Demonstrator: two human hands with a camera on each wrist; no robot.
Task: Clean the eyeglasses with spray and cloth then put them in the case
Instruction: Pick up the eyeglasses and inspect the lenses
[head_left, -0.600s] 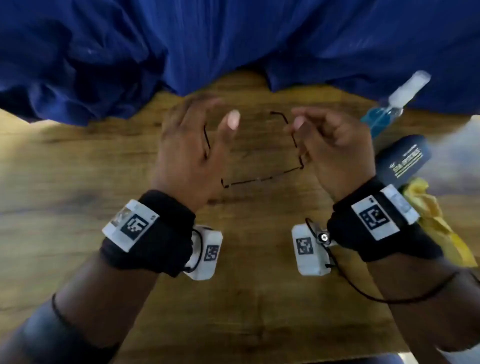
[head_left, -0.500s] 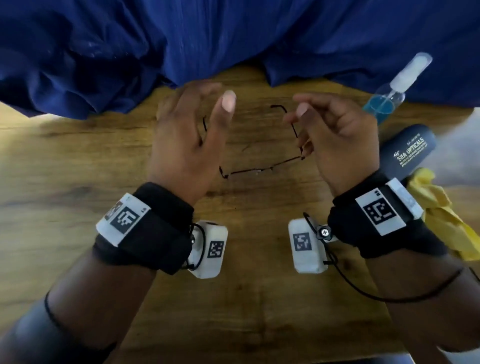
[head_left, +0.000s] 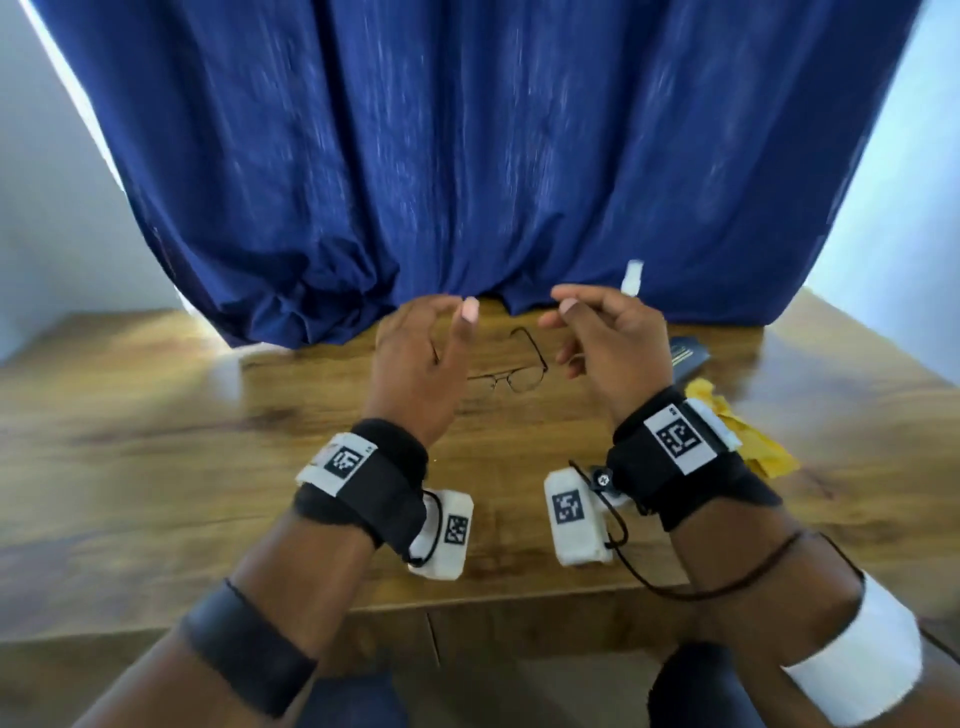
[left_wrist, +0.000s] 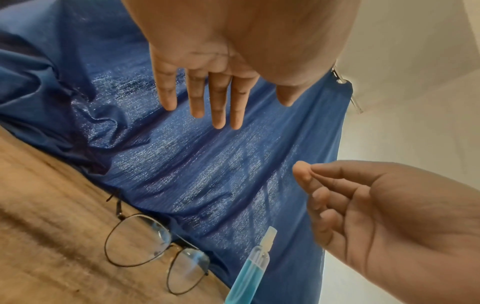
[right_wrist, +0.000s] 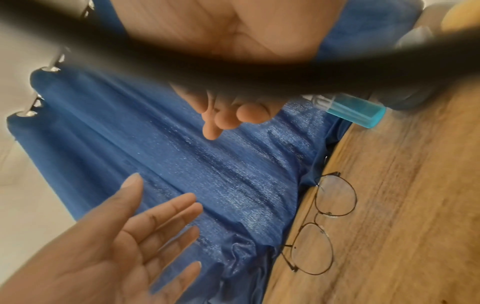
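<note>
The eyeglasses (head_left: 511, 366) lie on the worktop (head_left: 208, 441) before the curtain (head_left: 467, 156); spray bottle (head_left: 632, 278), case (head_left: 688, 356) and cloth (head_left: 748, 441) sit to their right.

Before you, a brown wood-grain tabletop (head_left: 156, 415), deep blue curtain (head_left: 467, 156), yellow cloth (head_left: 748, 436), pale blue liquid in your spray bottle (left_wrist: 246, 275), thin black-rimmed eyeglasses (head_left: 514, 376), dark case (head_left: 688, 356)

In front of you the brown wood-grain tabletop (head_left: 156, 415) carries thin dark wire-framed eyeglasses (head_left: 519, 371) at frame centre. Right of centre, a clear spray bottle of blue liquid (left_wrist: 249, 273), a dark eyeglass case (head_left: 688, 356) and a crumpled yellow cloth (head_left: 753, 441) lie on it.
</note>
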